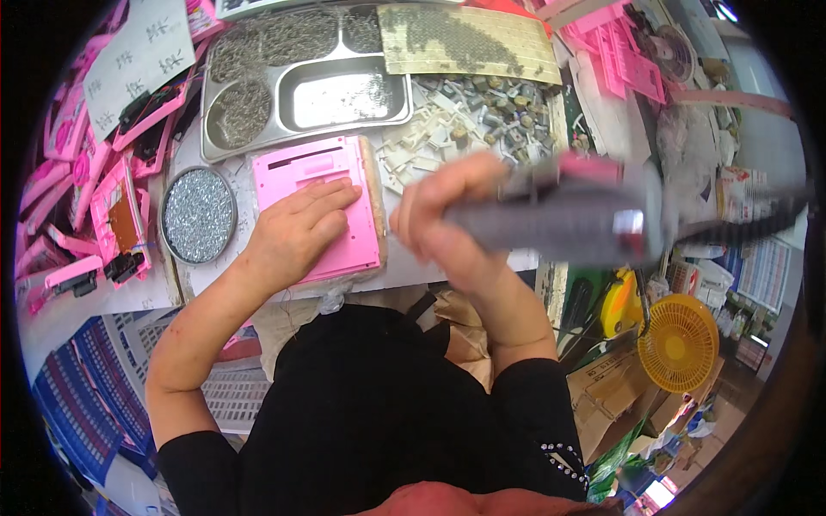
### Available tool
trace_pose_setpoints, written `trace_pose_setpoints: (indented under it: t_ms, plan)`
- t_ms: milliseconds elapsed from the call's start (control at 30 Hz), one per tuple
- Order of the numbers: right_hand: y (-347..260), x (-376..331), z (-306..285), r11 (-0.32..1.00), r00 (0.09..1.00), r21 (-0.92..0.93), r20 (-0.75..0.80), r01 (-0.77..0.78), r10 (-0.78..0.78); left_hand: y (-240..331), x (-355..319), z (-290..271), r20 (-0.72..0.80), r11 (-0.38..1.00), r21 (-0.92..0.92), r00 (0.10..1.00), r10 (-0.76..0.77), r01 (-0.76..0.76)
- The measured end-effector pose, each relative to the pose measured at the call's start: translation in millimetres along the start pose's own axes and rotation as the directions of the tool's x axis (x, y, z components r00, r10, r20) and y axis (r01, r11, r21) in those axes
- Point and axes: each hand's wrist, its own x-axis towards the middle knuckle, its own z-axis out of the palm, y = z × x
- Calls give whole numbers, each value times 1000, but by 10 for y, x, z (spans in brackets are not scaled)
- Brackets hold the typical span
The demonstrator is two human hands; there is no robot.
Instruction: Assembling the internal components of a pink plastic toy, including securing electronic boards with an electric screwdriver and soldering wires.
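A pink plastic housing panel [354,251] with slots and small holes lies in front of me on a pad. Across its middle rests my left hand [297,225], fingers stretched flat on the surface. Beside the panel's right edge, my right hand [456,215] is closed around a grey electric screwdriver [559,225], raised and lying nearly sideways. Motion smears the tool and the fingers. From its rear end, a black coiled cable [748,219] runs off to the right. The screwdriver's tip is hidden or too blurred to make out.
A round dish of small screws [198,215] stands left of the panel. Behind it is a metal compartment tray [258,146] with small metal parts. White and grey pieces [482,112] lie heaped at right. Pink housings [77,181] crowd the left; a yellow basket [678,342] sits lower right.
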Motion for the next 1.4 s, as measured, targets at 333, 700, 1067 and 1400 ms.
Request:
trace_pose_setpoints:
  t_ms: [333,700,1067,1400]
  plan:
    - [78,-340,187,995,984,-9,150,-101,101,-19,-61,72,-65,999,-17,997,32,-33]
    - [161,-303,254,994,985,-103,162,-38,54,-22,-86,95,-88,998,-45,995,38,-42]
    - [338,-163,129,966,895,-151,426,211,-129,17,-95,83,-67,998,-35,997,42,-44]
    - [28,-9,280,998,989,57,145,-30,21,-27,-119,133,-109,998,-60,994,-3,-4]
